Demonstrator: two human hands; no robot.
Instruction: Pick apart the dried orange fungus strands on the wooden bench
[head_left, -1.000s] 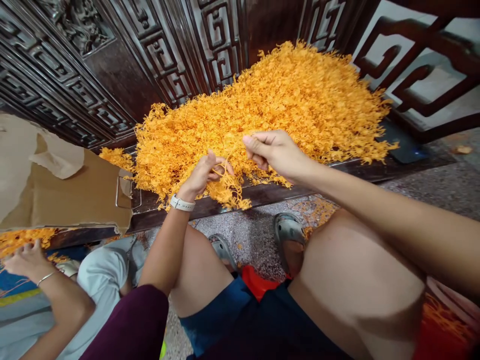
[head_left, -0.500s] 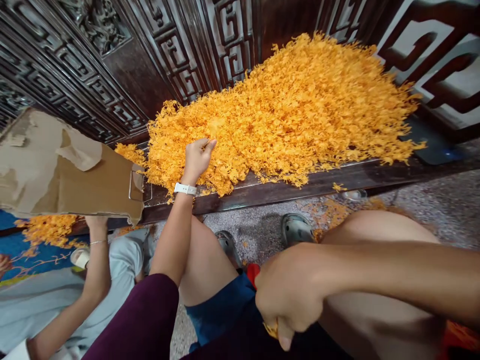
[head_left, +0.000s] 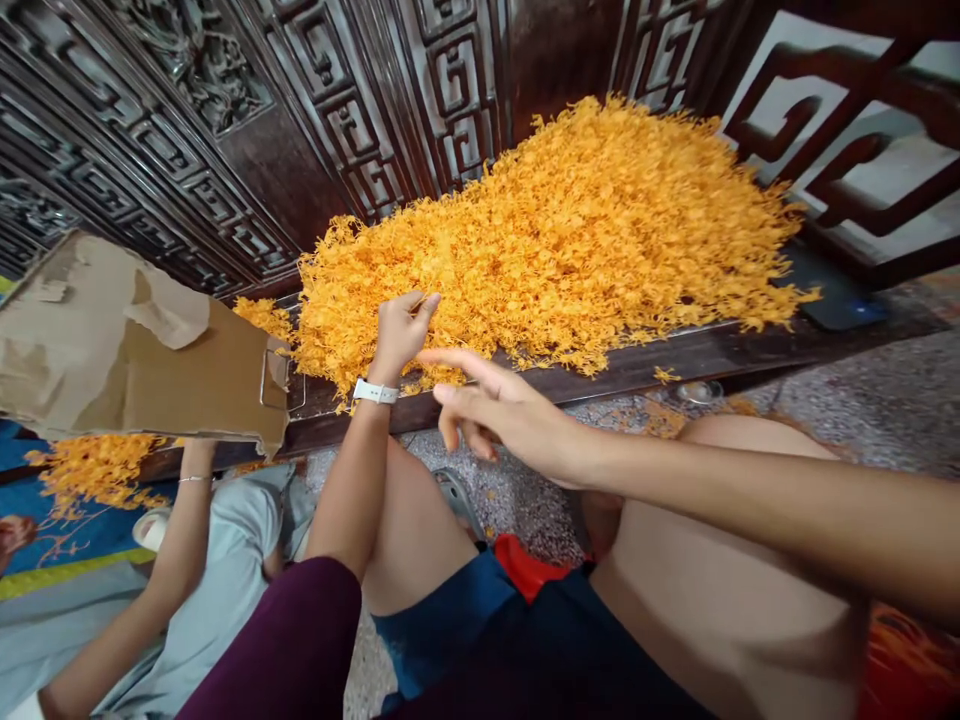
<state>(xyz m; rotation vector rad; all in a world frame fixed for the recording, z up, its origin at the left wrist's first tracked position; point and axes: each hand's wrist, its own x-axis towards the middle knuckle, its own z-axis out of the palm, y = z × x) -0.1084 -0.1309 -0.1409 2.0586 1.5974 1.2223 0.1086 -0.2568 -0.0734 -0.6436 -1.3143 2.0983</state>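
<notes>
A long heap of orange, curly-edged pieces lies on a dark wooden bench. At the heap's front left edge is my left hand, with a white watch on the wrist; its thumb and fingers are pinched together, and what they hold is too small to make out. My right hand reaches in from the right, just beside my left wrist and over the bench's front edge. Its fingers are spread, with the index finger stretched toward my left hand, and nothing shows between them.
A torn cardboard box stands at the left end of the bench. Beside me is another person's arm, its hand partly behind the box. A carved dark wooden panel rises behind the heap. Something red shows between my legs.
My right hand has come up and forward from my lap to beside my left hand, and its fingers have opened; the orange bit it held no longer shows. My left hand stays pinched.
</notes>
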